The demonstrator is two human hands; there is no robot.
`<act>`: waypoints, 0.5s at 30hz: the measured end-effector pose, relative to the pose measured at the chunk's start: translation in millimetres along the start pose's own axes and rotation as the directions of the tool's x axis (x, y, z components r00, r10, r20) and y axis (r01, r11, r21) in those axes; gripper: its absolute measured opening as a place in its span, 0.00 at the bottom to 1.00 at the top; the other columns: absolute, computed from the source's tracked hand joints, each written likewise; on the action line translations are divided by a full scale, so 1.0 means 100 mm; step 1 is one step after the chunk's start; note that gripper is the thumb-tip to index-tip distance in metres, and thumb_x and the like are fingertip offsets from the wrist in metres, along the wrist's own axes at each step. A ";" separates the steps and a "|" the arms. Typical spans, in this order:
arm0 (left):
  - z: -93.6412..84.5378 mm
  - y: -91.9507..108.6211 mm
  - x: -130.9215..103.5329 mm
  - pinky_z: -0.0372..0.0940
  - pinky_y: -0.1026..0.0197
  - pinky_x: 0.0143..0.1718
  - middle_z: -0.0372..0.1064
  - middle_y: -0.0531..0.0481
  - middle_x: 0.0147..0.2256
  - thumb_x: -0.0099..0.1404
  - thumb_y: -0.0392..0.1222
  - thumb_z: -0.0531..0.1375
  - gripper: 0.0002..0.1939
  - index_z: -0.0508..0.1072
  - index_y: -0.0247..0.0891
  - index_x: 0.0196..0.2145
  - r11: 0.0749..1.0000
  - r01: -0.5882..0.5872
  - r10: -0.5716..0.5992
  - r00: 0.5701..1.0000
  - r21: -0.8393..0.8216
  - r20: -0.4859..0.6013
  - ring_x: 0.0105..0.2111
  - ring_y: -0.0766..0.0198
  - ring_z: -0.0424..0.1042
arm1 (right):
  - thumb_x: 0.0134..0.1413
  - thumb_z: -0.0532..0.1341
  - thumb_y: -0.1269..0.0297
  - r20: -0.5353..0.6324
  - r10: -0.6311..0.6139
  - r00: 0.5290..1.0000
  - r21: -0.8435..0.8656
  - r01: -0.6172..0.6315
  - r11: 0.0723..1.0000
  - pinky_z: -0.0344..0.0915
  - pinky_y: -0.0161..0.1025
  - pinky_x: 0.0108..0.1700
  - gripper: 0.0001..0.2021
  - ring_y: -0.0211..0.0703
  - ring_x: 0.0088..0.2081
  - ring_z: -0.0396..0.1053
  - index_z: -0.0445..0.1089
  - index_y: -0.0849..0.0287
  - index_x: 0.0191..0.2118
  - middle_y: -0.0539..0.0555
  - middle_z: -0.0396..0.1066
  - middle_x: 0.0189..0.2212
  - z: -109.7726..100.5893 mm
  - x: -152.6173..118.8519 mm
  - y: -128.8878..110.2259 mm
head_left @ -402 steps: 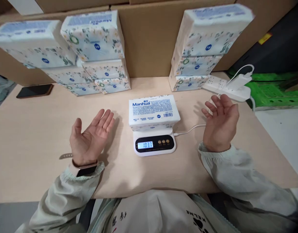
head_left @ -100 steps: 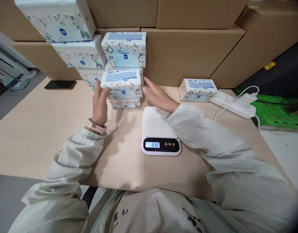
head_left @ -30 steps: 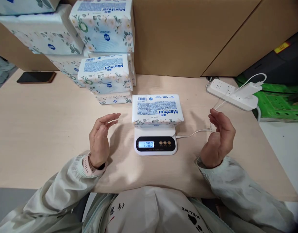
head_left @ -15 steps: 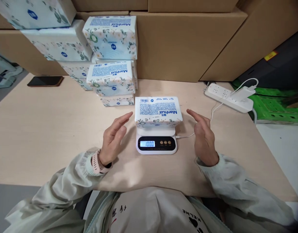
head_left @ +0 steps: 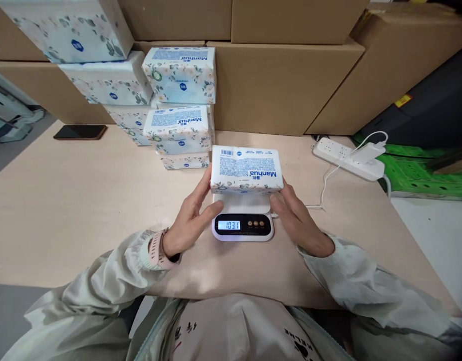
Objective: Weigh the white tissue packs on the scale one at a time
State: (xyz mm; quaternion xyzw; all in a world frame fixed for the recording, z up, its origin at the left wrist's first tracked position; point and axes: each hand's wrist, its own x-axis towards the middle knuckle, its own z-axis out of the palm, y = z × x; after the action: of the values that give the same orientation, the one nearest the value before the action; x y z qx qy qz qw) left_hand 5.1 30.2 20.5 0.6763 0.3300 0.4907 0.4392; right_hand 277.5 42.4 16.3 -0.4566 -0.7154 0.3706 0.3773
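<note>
Tissue pack (head_left: 246, 169) sits on the white scale (head_left: 243, 236), at the back part of it. Bare tabletop (head_left: 84, 215) spreads out to the left of the scale, with less of it on the right, and a strip lies between the scale and the near edge. Other packs (head_left: 178, 129) are piled up behind the scale and to its left. A white power strip (head_left: 347, 159) is behind it to the right, and big brown boxes (head_left: 268, 85) stand at the back. The pack on the scale is between the left hand (head_left: 189, 215) and the right hand (head_left: 300, 220). Each hand is partly spread, thumb away from the fingers. Fingers touch both sides of the pack; I cannot tell how hard they press. Both thumbs are low, by the scale.
</note>
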 end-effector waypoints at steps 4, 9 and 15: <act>-0.17 0.31 0.15 0.50 0.38 0.80 0.57 0.55 0.75 0.73 0.51 0.69 0.35 0.65 0.58 0.73 0.982 -0.161 0.172 0.978 0.094 -0.116 0.78 0.43 0.49 | 0.73 0.55 0.40 0.052 -0.141 0.989 -0.050 0.144 0.988 0.56 0.68 0.76 0.35 0.61 0.74 0.57 0.49 0.40 0.79 0.53 0.60 0.75 -0.06 0.26 -0.43; -0.72 0.53 0.53 0.52 0.38 0.79 0.70 0.48 0.66 0.61 0.56 0.78 0.33 0.78 0.42 0.59 0.944 -0.325 0.319 0.871 0.050 -0.373 0.76 0.37 0.54 | 0.77 0.48 0.42 0.103 -0.333 0.937 -0.157 0.346 0.925 0.52 0.62 0.79 0.33 0.57 0.76 0.54 0.47 0.44 0.79 0.51 0.57 0.76 0.11 0.95 -0.98; -1.44 0.06 1.02 0.58 0.46 0.74 0.71 0.51 0.62 0.70 0.39 0.74 0.24 0.70 0.38 0.58 0.974 -0.221 0.210 0.804 0.048 -0.556 0.68 0.55 0.66 | 0.79 0.48 0.53 0.136 -0.216 0.967 -0.266 0.246 0.932 0.46 0.55 0.81 0.32 0.51 0.77 0.52 0.44 0.64 0.78 0.60 0.57 0.76 0.61 1.77 -1.04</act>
State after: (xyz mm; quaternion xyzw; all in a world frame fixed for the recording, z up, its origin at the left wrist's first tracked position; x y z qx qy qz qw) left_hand -101.4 156.5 83.3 0.5325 0.3600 0.7162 0.2718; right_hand 132.1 163.7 116.2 -0.3981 -0.8282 0.2416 0.3119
